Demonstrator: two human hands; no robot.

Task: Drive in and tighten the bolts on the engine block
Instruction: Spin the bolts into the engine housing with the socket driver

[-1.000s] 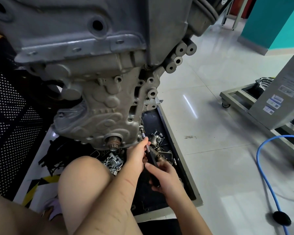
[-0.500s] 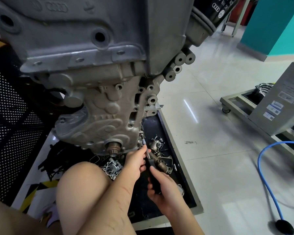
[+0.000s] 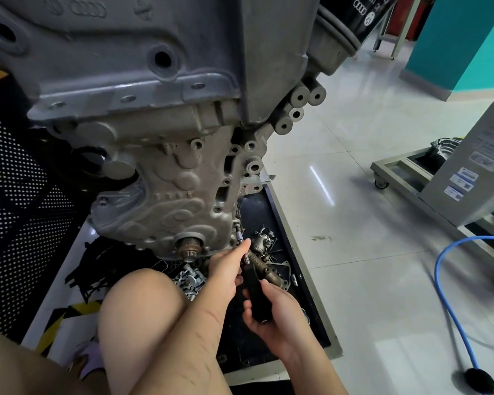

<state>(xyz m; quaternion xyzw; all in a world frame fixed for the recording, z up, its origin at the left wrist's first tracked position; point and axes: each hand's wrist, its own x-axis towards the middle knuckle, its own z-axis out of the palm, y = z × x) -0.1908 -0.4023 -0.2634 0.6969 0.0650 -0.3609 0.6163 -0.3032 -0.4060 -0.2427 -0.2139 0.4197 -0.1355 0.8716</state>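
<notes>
Engine block (image 3: pixel 160 138) filling the upper left of the frame. At lower centre, the right hand (image 3: pixel 274 317) is gripping the black driver handle (image 3: pixel 255 292), fingers curled round it; the left hand (image 3: pixel 228 266) is pinching its metal shaft (image 3: pixel 247 256) just below the bolt (image 3: pixel 238 228) at the block's lower right edge.

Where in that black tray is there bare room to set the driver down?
Bare: the tray's far strip beside its right rim, below the engine block. Crowded: mid-tray, loose metal parts around the driver, left hand, right hand.

engine block (image 3: pixel 143 115): matt rough cast metal | floor (image 3: pixel 354 252): glossy tile | hose (image 3: pixel 451 317): smooth
</notes>
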